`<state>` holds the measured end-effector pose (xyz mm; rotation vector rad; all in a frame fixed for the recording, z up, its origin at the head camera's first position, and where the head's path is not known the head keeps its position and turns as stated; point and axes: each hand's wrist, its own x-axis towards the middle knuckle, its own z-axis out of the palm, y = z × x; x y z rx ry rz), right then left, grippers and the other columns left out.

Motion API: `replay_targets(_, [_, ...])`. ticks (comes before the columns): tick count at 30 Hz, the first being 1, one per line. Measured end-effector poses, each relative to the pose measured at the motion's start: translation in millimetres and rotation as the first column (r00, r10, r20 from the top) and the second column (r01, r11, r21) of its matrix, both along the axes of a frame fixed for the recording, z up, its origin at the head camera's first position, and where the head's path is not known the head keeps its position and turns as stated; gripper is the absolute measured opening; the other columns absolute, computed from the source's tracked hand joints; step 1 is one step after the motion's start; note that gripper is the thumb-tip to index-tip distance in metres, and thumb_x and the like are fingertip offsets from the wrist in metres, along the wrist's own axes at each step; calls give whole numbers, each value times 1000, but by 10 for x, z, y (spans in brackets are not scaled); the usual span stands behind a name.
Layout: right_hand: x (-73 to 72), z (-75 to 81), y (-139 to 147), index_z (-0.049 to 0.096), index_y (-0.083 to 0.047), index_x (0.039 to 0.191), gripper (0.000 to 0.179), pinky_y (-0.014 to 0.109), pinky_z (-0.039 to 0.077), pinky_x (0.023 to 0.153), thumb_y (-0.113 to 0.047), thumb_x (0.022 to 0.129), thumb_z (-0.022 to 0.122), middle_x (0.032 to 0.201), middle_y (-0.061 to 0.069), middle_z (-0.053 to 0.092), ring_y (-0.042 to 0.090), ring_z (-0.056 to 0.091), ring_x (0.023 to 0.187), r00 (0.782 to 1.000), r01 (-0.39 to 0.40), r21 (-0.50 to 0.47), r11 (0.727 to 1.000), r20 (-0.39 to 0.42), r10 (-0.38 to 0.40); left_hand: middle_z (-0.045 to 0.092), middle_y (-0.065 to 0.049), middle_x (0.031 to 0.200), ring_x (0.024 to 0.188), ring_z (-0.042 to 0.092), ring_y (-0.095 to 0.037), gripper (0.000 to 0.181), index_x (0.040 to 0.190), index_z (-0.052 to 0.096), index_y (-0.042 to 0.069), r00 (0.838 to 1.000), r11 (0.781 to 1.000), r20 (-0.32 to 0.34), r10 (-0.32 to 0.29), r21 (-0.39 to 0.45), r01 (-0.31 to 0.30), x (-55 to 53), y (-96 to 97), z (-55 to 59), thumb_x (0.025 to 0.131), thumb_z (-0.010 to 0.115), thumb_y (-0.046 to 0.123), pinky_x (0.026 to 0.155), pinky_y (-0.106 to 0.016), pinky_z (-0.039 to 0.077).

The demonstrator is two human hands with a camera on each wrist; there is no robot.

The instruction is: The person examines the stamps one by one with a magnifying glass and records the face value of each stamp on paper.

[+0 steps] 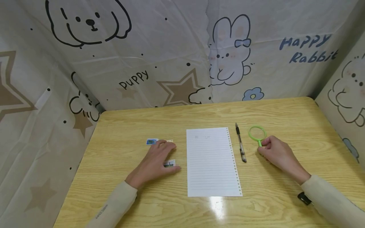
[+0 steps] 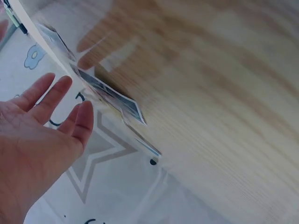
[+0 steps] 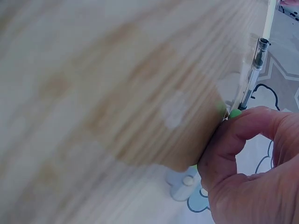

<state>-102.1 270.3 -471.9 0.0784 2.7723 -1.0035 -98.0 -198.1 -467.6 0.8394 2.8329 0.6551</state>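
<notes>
My right hand [image 1: 278, 153] pinches the handle of a green magnifying glass [image 1: 259, 143], whose round frame lies toward the back of the table. In the right wrist view the fingers hide most of it, and only bits of green show. My left hand [image 1: 156, 163] is spread over several small stamp-like picture cards, its fingers loosely bent and holding nothing. A blue card [image 1: 152, 141] shows beyond its fingers, and another card [image 1: 170, 163] sits between thumb and index finger. The left wrist view shows the cards [image 2: 112, 95] on the tabletop beside the fingers.
Between the hands lies a lined sheet of paper [image 1: 212, 167] with punched holes down its right edge. A black-and-clear pen [image 1: 240, 144] lies just right of it. Under the right sleeve sits a small black object [image 1: 304, 198]. Printed cloth [image 1: 176, 57] hangs around the wooden table [image 1: 159, 205].
</notes>
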Motion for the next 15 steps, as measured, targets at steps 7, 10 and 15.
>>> replay_targets(7, [24, 10, -7, 58, 11, 124, 43, 38, 47, 66, -25, 104, 68, 98, 18, 66, 26, 60, 79, 1000, -1, 18, 1000, 15, 1, 45, -15, 165, 158, 28, -42, 89, 157, 54, 7, 994, 994, 50, -100, -37, 102, 15, 91, -20, 93, 81, 63, 122, -71, 22])
replay_targets(10, [41, 32, -12, 52, 14, 132, 55, 37, 44, 61, -32, 107, 66, 95, 16, 62, 25, 56, 74, 1000, 12, 7, 1000, 19, -12, 40, -14, 169, 160, 25, -42, 95, 161, 51, 9, 991, 992, 61, -115, -45, 118, 9, 133, -36, 92, 80, 67, 122, -70, 22])
replay_targets(15, [26, 61, -17, 42, 15, 143, 67, 36, 40, 56, -37, 108, 65, 90, 14, 59, 24, 52, 68, 1000, 25, -12, 1000, -11, -25, 37, -13, 172, 161, 23, -41, 99, 163, 48, 11, 991, 990, 48, -128, -49, 130, -9, 192, -55, 90, 79, 70, 122, -68, 23])
